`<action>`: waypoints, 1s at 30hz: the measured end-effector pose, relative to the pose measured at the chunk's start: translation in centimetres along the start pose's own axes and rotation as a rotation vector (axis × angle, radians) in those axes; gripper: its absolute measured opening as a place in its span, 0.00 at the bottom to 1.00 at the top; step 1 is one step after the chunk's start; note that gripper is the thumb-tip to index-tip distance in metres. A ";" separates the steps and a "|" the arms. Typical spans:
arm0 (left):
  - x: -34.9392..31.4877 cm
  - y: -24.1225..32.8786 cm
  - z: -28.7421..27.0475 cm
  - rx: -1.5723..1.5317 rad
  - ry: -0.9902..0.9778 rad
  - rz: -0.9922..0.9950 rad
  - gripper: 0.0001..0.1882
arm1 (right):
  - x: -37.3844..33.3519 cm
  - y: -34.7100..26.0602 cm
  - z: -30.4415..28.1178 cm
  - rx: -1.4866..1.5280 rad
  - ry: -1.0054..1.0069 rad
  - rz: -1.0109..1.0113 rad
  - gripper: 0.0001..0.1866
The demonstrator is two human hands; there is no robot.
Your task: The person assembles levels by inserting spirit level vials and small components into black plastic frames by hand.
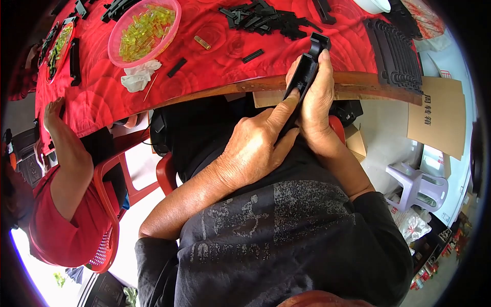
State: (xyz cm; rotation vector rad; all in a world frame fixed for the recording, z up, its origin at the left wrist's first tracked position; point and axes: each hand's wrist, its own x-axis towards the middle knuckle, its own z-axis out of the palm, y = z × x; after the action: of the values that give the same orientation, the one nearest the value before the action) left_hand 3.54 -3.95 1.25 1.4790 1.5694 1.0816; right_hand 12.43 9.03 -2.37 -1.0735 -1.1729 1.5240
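A long black plastic part (305, 71), hollow like a channel and hooked at its far end, is held at a slant just past the table's front edge. My right hand (318, 97) wraps round it from the right, thumb along its upper side. The index finger of my left hand (258, 140) presses into its near end. My left thumb lies beside the part's lower end, and the other left fingers are curled under. Whatever the fingertip touches inside the channel is too small to make out.
On the red cloth-covered table (204, 66) stand a pink bowl (113, 51) of yellow-green clear pieces, a pile of black parts (266, 20) and a row of long black parts (394, 53). A crumpled tissue (138, 77) lies near the edge. A co-worker in a red shirt (69, 220) sits at left.
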 end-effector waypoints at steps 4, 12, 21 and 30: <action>-0.1 -0.1 0.1 0.023 0.000 0.003 0.34 | 0.0 0.5 -0.3 -0.077 0.003 -0.054 0.28; 0.0 -0.3 0.1 0.023 -0.005 0.003 0.37 | -0.3 0.1 0.1 -0.013 -0.019 -0.034 0.27; 0.3 -0.2 -0.5 -0.034 -0.022 0.005 0.36 | -0.2 0.1 -0.3 -0.051 -0.051 0.005 0.27; 0.0 -0.4 -0.6 0.009 -0.024 0.039 0.30 | 0.4 0.5 -0.6 0.083 -0.005 0.115 0.30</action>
State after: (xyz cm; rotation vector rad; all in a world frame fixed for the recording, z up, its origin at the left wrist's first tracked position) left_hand 2.87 -4.02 1.08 1.5285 1.5366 1.0760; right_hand 12.81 9.46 -3.01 -1.0977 -1.0572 1.6501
